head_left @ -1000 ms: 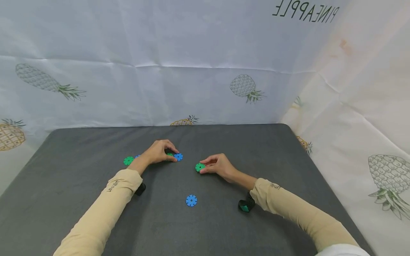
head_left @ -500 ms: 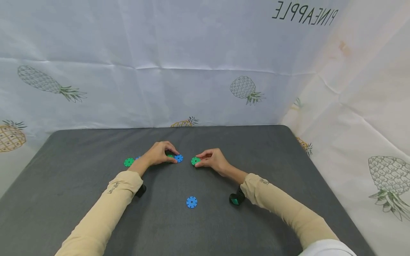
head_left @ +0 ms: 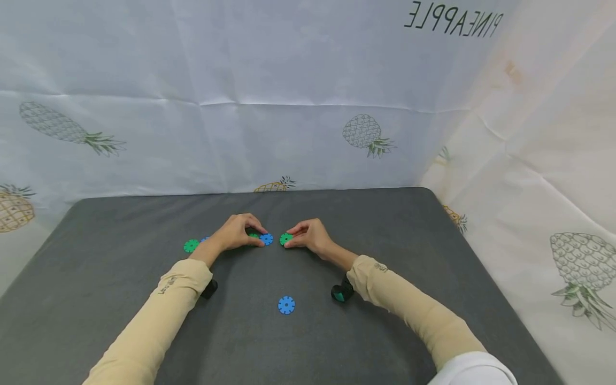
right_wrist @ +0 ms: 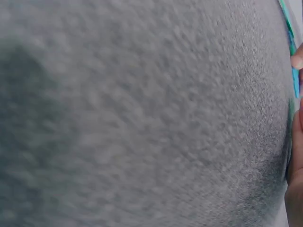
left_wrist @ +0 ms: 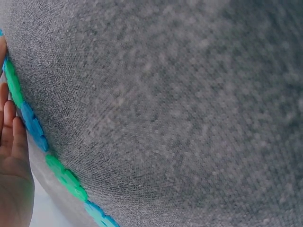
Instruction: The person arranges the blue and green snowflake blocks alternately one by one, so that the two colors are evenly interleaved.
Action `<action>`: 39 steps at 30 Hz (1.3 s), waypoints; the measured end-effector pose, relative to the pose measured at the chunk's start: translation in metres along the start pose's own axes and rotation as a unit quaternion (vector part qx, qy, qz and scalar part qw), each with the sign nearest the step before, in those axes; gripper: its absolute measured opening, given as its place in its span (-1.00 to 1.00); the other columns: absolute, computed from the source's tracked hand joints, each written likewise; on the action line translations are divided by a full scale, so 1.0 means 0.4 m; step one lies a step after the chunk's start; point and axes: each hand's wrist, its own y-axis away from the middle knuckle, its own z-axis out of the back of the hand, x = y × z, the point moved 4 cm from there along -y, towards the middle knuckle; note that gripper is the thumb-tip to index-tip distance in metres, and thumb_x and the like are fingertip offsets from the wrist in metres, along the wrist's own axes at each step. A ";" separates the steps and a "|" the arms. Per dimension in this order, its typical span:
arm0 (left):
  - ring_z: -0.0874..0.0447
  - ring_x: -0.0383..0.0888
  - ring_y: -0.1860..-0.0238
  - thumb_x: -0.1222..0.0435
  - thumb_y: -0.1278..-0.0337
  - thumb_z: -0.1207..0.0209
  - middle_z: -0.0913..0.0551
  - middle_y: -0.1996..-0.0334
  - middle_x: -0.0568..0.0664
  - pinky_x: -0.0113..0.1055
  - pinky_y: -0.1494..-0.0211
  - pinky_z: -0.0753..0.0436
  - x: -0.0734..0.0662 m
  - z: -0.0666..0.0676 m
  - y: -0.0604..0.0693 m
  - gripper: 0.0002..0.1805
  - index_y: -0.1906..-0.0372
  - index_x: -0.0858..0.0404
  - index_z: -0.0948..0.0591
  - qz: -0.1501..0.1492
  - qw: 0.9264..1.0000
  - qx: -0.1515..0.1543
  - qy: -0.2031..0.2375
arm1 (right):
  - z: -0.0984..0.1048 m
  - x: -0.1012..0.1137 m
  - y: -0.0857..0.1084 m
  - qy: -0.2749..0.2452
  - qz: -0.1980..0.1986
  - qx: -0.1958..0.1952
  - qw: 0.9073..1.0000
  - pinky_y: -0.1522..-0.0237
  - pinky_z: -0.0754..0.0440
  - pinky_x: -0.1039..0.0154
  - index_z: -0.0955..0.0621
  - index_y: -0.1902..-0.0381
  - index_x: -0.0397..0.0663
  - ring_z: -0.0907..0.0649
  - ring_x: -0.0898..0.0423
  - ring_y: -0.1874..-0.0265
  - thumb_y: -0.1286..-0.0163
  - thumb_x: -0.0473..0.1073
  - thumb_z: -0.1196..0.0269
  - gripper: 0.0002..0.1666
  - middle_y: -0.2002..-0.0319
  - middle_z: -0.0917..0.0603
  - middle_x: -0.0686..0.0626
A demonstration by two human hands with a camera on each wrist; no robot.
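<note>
In the head view my left hand (head_left: 237,233) pinches a blue interlocking disc (head_left: 266,239) between thumb and fingers, flat at the table. A green disc (head_left: 253,235) shows partly under that hand. My right hand (head_left: 312,236) pinches another green disc (head_left: 286,239) just right of the blue one, a small gap apart. Left of my left wrist lie a green disc (head_left: 191,246) and a partly hidden blue disc (head_left: 204,239). The left wrist view shows a row of alternating green and blue discs (left_wrist: 34,126) beside my left hand; some joins are hidden by fingers.
A loose blue disc (head_left: 286,305) lies nearer me on the dark grey table (head_left: 269,347). White pineapple-print cloth (head_left: 289,144) hangs behind the table and along its right side. Black bands are on both wrists.
My right hand has carried its green disc left and slightly away from me, up close to the blue disc. The left hand has stayed at the row.
</note>
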 end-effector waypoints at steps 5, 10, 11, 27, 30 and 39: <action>-0.55 0.06 0.05 0.28 0.07 -0.44 -0.61 0.11 0.09 -0.06 -0.03 -0.56 -0.003 -0.004 0.000 -0.73 0.18 0.24 -0.76 0.001 1.000 0.001 0.002 | -0.005 0.007 -0.006 0.041 0.002 -0.008 0.999 0.30 -0.71 0.25 -0.72 0.28 -0.34 -0.72 0.09 0.41 0.04 -0.45 -0.48 -0.72 0.32 -0.74 -0.20; -0.55 0.06 0.05 0.28 0.06 -0.44 -0.61 0.11 0.09 -0.05 -0.03 -0.56 -0.005 -0.004 0.004 -0.74 0.18 0.24 -0.75 0.003 1.000 0.001 0.001 | -0.011 0.014 -0.011 0.082 0.014 -0.008 0.996 0.31 -0.70 0.29 -0.73 0.28 -0.31 -0.73 0.09 0.39 0.03 -0.39 -0.49 -0.72 0.32 -0.74 -0.18; -0.55 0.07 0.05 0.28 0.06 -0.44 -0.61 0.11 0.09 -0.05 -0.04 -0.56 -0.005 -0.004 0.004 -0.74 0.18 0.24 -0.75 0.002 1.000 0.000 0.001 | -0.012 0.016 -0.012 0.092 0.019 -0.008 0.996 0.32 -0.69 0.30 -0.74 0.28 -0.30 -0.73 0.09 0.40 0.03 -0.38 -0.50 -0.72 0.33 -0.74 -0.17; -0.56 0.04 0.07 0.28 0.09 -0.45 -0.61 0.14 0.07 -0.06 -0.03 -0.56 -0.004 -0.004 -0.003 -0.74 0.21 0.23 -0.76 -0.001 1.000 -0.008 0.007 | -0.014 0.039 -0.019 0.243 0.069 0.016 0.967 0.52 -0.49 0.42 -0.75 0.15 -0.16 -0.54 0.24 0.57 -0.06 -0.22 -0.50 -0.66 0.37 -0.71 -0.03; -0.56 0.04 0.07 0.29 0.09 -0.45 -0.62 0.14 0.07 -0.06 -0.04 -0.56 -0.004 -0.003 -0.002 -0.74 0.21 0.23 -0.76 0.000 1.000 -0.008 0.008 | -0.015 0.038 -0.020 0.233 0.066 0.019 0.970 0.50 -0.50 0.41 -0.74 0.12 -0.17 -0.54 0.23 0.55 -0.07 -0.24 -0.49 -0.64 0.35 -0.70 -0.04; -0.56 0.04 0.05 0.28 0.07 -0.44 -0.61 0.13 0.06 -0.06 -0.05 -0.56 0.001 -0.001 0.001 -0.74 0.19 0.22 -0.76 0.004 1.000 -0.005 0.008 | -0.017 0.033 -0.026 0.216 0.056 0.022 0.975 0.49 -0.51 0.42 -0.74 0.16 -0.18 -0.56 0.24 0.53 -0.13 -0.27 -0.45 -0.72 0.33 -0.70 -0.05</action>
